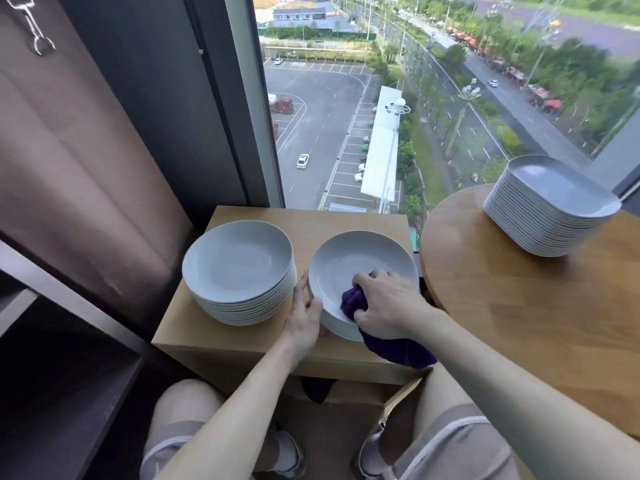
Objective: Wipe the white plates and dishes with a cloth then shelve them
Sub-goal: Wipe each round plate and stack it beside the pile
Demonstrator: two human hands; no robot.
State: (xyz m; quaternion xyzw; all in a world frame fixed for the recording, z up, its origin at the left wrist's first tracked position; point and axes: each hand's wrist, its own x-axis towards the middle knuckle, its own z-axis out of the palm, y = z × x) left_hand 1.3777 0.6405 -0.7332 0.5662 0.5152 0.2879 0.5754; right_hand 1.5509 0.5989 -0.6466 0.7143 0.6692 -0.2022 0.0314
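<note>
right hand [384, 299] clenched round a crumpled purple cloth [353, 301] inside the top white round ceramic dish [346, 261] of a short stack [341, 330] on the low wooden bench [242, 344]; left hand [304, 317] grips its rim. risk: stack near the front edge; a hard wipe may slide it off.

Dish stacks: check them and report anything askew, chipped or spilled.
Nothing chipped or spilled. Only the top dish of the middle stack sits tilted, left hand at its rim, right hand pressing the purple cloth into it.

Head-worn view, forward and steeply down.
</note>
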